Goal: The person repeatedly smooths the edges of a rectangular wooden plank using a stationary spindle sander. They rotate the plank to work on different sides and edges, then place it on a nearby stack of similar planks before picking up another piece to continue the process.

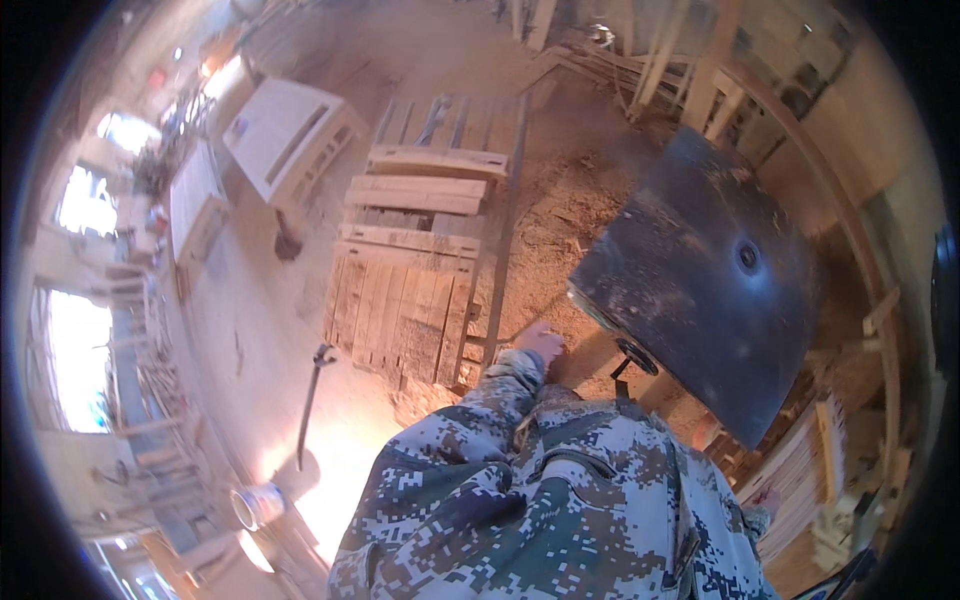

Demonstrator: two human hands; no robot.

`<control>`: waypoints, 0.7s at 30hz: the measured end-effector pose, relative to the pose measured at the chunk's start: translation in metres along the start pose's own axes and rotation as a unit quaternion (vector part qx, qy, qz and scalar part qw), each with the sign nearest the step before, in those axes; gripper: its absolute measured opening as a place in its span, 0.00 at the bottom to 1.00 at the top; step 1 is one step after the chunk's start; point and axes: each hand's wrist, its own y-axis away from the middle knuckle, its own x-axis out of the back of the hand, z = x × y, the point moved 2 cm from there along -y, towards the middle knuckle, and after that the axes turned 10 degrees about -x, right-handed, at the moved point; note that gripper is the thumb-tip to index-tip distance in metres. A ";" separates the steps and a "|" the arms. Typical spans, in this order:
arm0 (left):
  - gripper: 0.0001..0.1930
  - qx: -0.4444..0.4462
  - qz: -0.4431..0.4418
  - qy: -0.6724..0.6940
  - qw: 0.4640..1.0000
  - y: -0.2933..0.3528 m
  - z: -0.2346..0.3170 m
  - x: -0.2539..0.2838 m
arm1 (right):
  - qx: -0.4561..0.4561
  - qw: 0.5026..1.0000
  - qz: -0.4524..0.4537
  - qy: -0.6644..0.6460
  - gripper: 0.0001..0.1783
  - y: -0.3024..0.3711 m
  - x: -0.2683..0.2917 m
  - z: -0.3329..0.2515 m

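My left hand (541,341) hangs in front of my body, out of a camouflage sleeve, between a stack of wooden pieces and a dark machine table. Its fingers look loosely apart, and I see nothing in them. The machine table (690,270) is a metal plate with a round spindle opening (748,257) and a black handwheel (636,357) below its near edge. My right hand (766,499) shows only in part at the lower right, beside long pale wooden boards (800,490). The jacket hides the rest of it, so its fingers cannot be made out.
Wooden pieces (400,300) with slots lie in rows on a rack left of the machine. Sawdust (570,215) covers the floor between them. Pale panel stacks (285,135) stand far left. A metal rod (311,400) and a bucket (258,506) are at the near left.
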 end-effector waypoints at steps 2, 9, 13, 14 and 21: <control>0.23 0.022 0.080 0.048 0.995 -0.011 -0.006 0.052 | 0.056 0.998 0.000 0.007 0.05 0.029 -0.032 -0.063; 0.21 0.053 0.265 0.182 0.946 -0.079 0.013 0.174 | 0.166 0.974 -0.051 0.142 0.21 0.152 -0.080 -0.200; 0.21 0.069 0.267 0.257 0.926 -0.144 0.044 0.221 | 0.182 0.958 -0.062 0.213 0.20 0.217 -0.066 -0.199; 0.22 0.089 0.289 0.214 0.929 -0.156 0.048 0.228 | 0.195 0.954 -0.051 0.222 0.20 0.232 -0.060 -0.195; 0.25 0.172 0.295 0.092 0.935 -0.128 -0.053 0.246 | 0.175 0.927 -0.086 0.320 0.18 0.274 -0.049 -0.173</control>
